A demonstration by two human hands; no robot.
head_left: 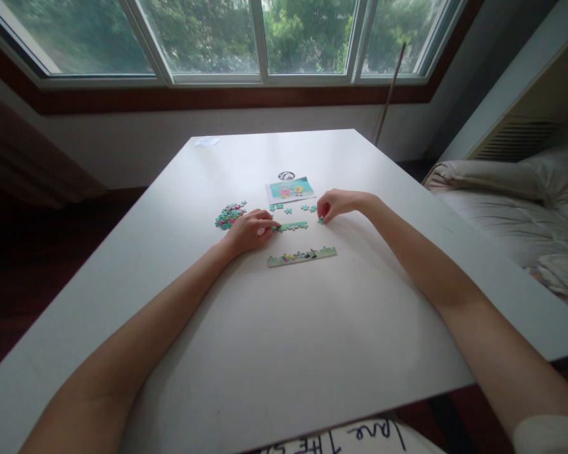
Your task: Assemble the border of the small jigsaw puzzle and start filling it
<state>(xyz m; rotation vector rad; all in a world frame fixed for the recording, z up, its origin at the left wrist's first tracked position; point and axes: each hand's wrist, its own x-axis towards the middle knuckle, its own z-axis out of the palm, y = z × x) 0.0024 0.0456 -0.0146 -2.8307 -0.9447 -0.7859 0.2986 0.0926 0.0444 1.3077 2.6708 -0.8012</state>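
Mid-desk, both hands at a short teal strip.

Pins the left end of the short teal strip (291,226) with the left hand (250,231), fingers curled together onto it. Pinches a single teal piece (320,220) in the right hand (337,203), fingertips closed on it, just off the strip's right end. Risks, as judged: could buckle or pop the joints if pushed from one end only; could drop the piece from so light a pinch; could scatter the loose pieces (284,207) below the picture card (289,189) with a knuckle; could drag the pile (230,215) with the left wrist. Runs long axis left-to-right across the desk (246,353), right end slightly farther away. Sits roughly parallel to the longer strip (301,255), just beyond it.
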